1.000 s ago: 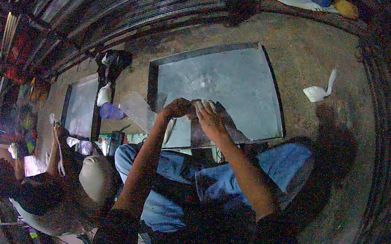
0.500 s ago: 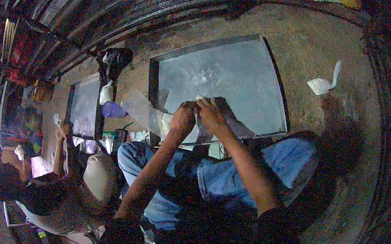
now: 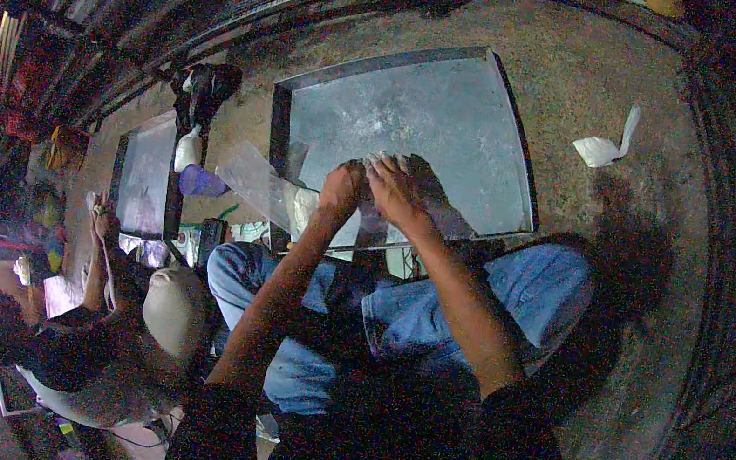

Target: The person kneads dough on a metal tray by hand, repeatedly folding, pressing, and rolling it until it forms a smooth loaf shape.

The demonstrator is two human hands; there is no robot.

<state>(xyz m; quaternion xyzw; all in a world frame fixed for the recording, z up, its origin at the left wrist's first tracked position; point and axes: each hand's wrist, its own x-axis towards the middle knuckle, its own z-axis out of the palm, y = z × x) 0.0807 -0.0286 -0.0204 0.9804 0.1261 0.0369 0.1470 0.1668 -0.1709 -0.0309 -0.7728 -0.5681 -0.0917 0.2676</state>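
Over the near edge of a shallow grey tray with dark raised sides, my two hands meet. My left hand is closed, its fingers curled toward the other hand. My right hand has its fingers bent and pressed together, with whitish tips. What lies between the fingers is too small and blurred to name. Beside my left wrist, clear plastic sheets or bags and a pale packet rest at the tray's near left corner. Whitish powder marks show on the tray's surface.
A white tied bag lies on the floor at right. Left of the tray are a black bag, a small white bag, a purple container and a second tray. Another person's hands work at far left.
The whole view has shifted slightly. My right fingers have moved up over the fingertips of my left hand. The pale bit seen at the fingertips earlier is harder to make out.
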